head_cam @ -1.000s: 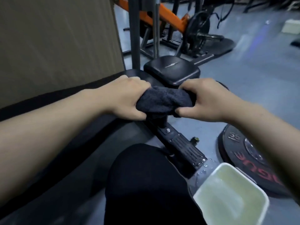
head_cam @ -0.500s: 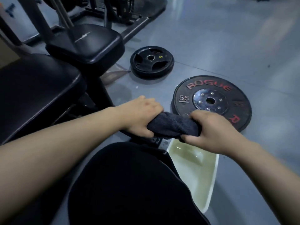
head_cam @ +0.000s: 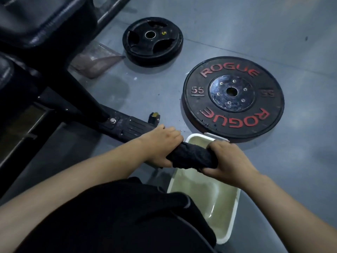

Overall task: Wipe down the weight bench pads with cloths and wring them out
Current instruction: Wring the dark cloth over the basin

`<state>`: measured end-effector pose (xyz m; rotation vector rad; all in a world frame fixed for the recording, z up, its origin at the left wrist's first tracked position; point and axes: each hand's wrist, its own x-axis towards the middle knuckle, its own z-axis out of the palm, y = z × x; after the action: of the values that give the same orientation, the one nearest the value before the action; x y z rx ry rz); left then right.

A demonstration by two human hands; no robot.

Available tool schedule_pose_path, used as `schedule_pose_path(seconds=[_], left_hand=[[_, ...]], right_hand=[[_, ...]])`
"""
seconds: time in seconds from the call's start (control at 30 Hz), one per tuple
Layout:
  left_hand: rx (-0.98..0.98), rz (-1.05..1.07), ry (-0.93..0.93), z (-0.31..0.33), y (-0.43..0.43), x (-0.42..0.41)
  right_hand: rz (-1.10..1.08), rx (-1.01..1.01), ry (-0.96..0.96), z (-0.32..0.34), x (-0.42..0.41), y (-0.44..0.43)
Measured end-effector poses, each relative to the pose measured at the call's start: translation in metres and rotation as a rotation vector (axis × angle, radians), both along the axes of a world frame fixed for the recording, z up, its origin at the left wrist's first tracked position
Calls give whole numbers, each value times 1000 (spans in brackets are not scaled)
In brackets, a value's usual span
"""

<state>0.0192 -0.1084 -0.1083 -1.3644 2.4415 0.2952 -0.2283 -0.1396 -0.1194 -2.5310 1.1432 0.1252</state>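
A dark cloth point(head_cam: 193, 157), rolled into a thick twist, stretches between both my hands. My left hand point(head_cam: 160, 143) grips its left end and my right hand point(head_cam: 228, 161) grips its right end. The cloth hangs directly above a white rectangular basin point(head_cam: 231, 218) of cloudy water on the floor. The black bench pads point(head_cam: 36, 21) fill the upper left corner, well away from the cloth. The bench's black frame foot point(head_cam: 127, 125) runs along the floor just behind my left hand.
A large black 55 plate with red lettering point(head_cam: 233, 95) lies flat on the grey floor just beyond the basin. A smaller black plate point(head_cam: 152, 41) lies farther back. My knee in black fabric point(head_cam: 109, 216) fills the lower left.
My view has swung down and right, from the bench pads to the floor. Both hands have carried the cloth away from the pad and now hold it over the basin.
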Motion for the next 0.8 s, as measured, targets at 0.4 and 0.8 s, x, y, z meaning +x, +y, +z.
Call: schedule_pose_path(seconds=[0.4,0.8], left_hand=[[-13,-17,133,-37,-11,6],[-12,60,229,-37,3,12]], right_hand=[[-29,138,-77,-30,10,1],[-30,144,-153,-33,18,3]])
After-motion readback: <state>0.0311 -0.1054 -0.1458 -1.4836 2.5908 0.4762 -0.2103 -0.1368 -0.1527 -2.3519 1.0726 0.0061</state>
